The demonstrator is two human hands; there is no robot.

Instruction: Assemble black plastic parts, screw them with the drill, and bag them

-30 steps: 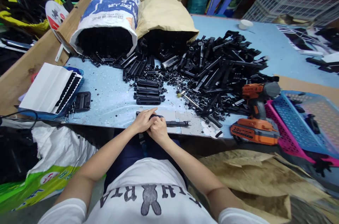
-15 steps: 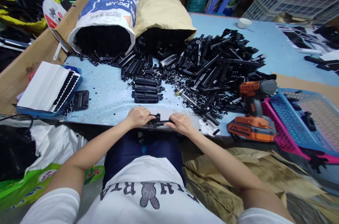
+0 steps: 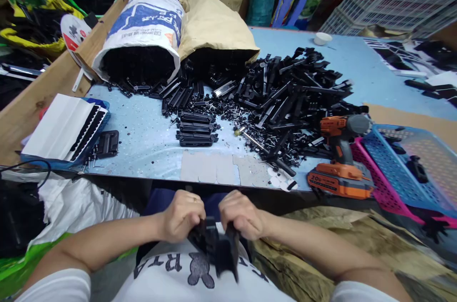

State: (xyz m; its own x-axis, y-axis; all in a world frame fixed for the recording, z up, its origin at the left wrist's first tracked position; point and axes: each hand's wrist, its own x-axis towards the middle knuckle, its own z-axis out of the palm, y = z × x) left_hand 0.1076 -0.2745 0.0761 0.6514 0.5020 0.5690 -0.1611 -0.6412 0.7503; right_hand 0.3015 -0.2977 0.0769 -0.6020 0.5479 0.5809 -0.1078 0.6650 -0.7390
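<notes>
Close to my body, off the table's front edge, both hands grip one black plastic part (image 3: 216, 245). It is smeared by motion, and its lower end tilts down in front of my shirt. My left hand (image 3: 183, 216) is closed round its left side, my right hand (image 3: 243, 216) round its right side. Beyond them on the table lies a stack of several long black plastic pieces (image 3: 197, 129). Right of the stack, a hammer (image 3: 254, 140) with a metal shaft rests among small screws and pins (image 3: 232, 111).
A large heap of black parts (image 3: 285, 87) covers the table's middle right. An orange cordless drill (image 3: 341, 159) stands beside blue and pink baskets (image 3: 403, 168). A white sack (image 3: 143, 16) and a tan sack (image 3: 217, 21) spill parts. A blue tray (image 3: 64, 161) holds white-backed strips at left.
Both hands have lifted the black part off the table's front edge and drawn it towards my body. It has tipped downward.
</notes>
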